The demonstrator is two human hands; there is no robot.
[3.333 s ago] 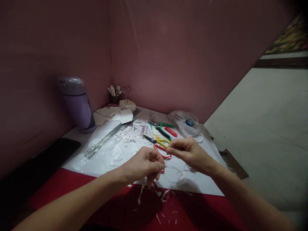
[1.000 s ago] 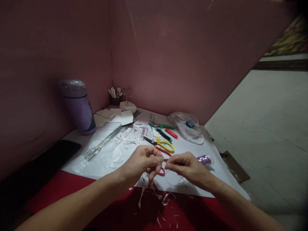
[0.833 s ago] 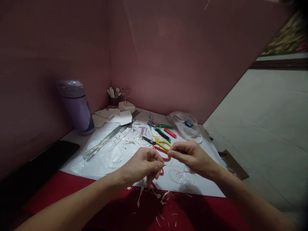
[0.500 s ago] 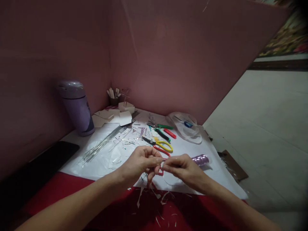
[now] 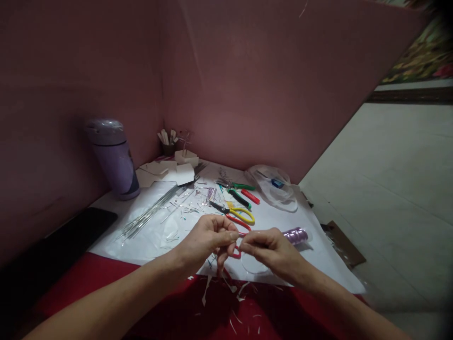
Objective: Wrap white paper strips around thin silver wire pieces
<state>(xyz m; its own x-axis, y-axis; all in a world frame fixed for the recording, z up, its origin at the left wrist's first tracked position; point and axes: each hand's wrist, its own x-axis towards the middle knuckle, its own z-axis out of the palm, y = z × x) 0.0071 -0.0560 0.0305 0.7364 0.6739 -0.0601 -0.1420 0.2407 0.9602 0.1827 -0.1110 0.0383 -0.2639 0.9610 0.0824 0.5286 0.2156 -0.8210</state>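
Observation:
My left hand (image 5: pixel 219 238) is closed in a pinch, thumb pressed against the forefinger. My right hand (image 5: pixel 265 245) faces it, its thumb and fingertips also pinched together, a small gap apart from the left. Whatever thin thing the fingertips hold is too small to make out. A red loop-shaped handle (image 5: pixel 237 253) shows between and below the hands; most of its tool is hidden by the left fingers. Just beyond the hands lies a black-jawed cutting tool (image 5: pixel 231 211) with yellow and red handles. A shiny purple spool (image 5: pixel 296 235) rests behind the right hand.
Green-handled pliers (image 5: pixel 239 196), a red stick-like piece (image 5: pixel 250 196) and a plastic bag (image 5: pixel 279 198) lie farther back. Left are a bundle of wires (image 5: pixel 150 212) and a purple tumbler (image 5: pixel 116 165). Scraps (image 5: pixel 187 208) litter the white sheet (image 5: pixel 141 250); pink walls enclose the back.

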